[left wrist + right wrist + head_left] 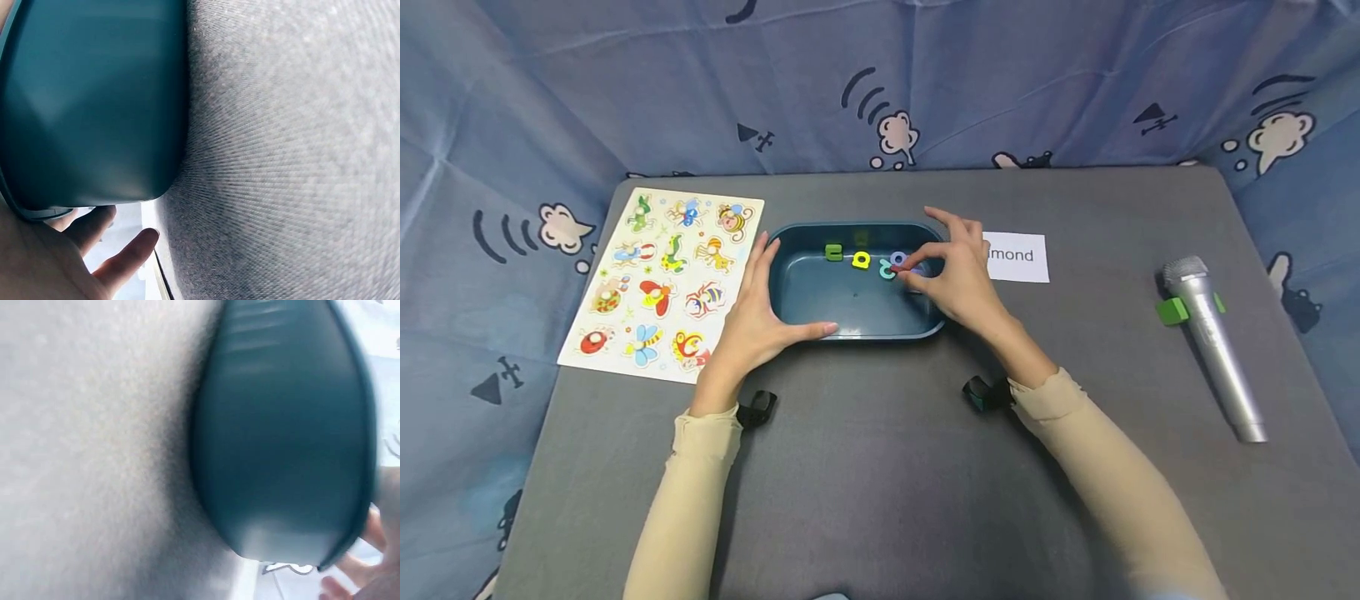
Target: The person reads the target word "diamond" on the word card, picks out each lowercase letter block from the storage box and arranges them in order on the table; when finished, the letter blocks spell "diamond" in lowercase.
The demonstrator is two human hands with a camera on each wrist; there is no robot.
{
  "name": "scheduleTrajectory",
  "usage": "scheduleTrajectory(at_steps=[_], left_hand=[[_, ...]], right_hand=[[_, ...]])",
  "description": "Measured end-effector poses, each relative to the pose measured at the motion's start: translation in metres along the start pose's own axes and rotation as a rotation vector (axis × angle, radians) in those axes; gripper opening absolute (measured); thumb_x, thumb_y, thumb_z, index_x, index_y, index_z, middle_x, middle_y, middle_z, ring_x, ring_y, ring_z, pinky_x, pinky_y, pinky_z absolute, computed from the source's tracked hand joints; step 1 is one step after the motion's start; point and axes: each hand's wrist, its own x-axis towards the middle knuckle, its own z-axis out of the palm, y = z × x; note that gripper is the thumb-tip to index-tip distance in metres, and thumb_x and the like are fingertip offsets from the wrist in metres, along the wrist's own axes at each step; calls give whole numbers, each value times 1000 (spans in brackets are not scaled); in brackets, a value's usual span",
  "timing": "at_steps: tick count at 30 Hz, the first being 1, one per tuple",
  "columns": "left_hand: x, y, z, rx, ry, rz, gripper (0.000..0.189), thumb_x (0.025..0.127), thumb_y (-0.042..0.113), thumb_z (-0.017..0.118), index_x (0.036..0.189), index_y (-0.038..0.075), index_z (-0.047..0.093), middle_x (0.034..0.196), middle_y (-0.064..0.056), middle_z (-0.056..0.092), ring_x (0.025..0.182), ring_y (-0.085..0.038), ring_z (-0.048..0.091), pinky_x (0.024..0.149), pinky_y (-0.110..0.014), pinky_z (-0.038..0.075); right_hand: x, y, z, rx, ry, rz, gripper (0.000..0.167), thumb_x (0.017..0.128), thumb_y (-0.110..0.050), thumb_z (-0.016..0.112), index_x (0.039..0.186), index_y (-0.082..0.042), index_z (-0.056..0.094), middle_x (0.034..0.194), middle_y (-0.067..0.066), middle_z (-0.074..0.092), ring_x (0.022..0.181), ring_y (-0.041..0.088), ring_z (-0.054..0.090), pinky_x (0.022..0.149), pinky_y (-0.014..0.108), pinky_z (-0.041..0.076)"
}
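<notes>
A dark teal tray [850, 332] lies in the middle of the table. Along its left end rests my left hand [752, 317], fingers extended by the side and thumb straight on the front rim. Over the tray's right part, my right hand [958, 279] pinches a small red piece [896, 268] between thumb and index finger; its shape is mostly hidden. In the tray lie a green letter [833, 252], a yellow letter [861, 261], a light teal letter [887, 270] and a purple ring-shaped piece [898, 258]. Another purple bit shows partly behind the right fingers.
A sheet of insect cartoon stickers [658, 283] lies left of the tray. Behind the right hand is a white card [1018, 258] with print ending in "mond", its start covered. A silver microphone [1217, 350] lies at the right with a green block [1172, 312] beside it.
</notes>
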Motion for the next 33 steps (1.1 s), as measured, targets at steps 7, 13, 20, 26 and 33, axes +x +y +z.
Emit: scheduleTrajectory(at_steps=[7, 13, 20, 26, 33], left_hand=[[0, 1, -1, 2, 1, 2, 138, 67, 53, 98, 172, 29, 11, 179, 17, -5, 166, -25, 11, 124, -69, 28], [0, 0, -2, 7, -4, -5, 138, 68, 56, 97, 172, 30, 10, 180, 14, -5, 167, -25, 10, 125, -69, 27], [0, 0, -2, 8, -6, -7, 139, 68, 58, 96, 172, 31, 9, 180, 11, -4, 166, -27, 11, 124, -70, 28], [1, 0, -2, 3, -2, 0, 137, 68, 55, 96, 172, 31, 10, 180, 10, -3, 167, -26, 11, 124, -69, 28], [1, 0, 0, -2, -8, 0, 137, 68, 55, 97, 172, 31, 10, 180, 11, -3, 166, -26, 11, 124, -68, 28]], right_hand=[[-22, 2, -22, 258, 115, -82, 12, 91, -6, 83, 101, 0, 80, 97, 14, 77, 90, 20, 65, 73, 25, 48], [-36, 17, -35, 335, 32, -116, 31, 95, 0, 76, 126, -2, 76, 97, 13, 70, 90, 6, 60, 78, 15, 50], [-50, 38, -48, 380, 38, -6, 29, 91, 2, 81, 120, 1, 78, 96, 8, 70, 86, 6, 64, 79, 13, 55], [-58, 58, -55, 372, 12, 140, 33, 84, 5, 86, 115, 10, 75, 91, 7, 76, 75, -3, 69, 71, 13, 58], [-65, 78, -54, 119, -19, 120, 23, 83, 1, 89, 103, 3, 79, 88, 19, 77, 68, -5, 66, 63, 9, 51]])
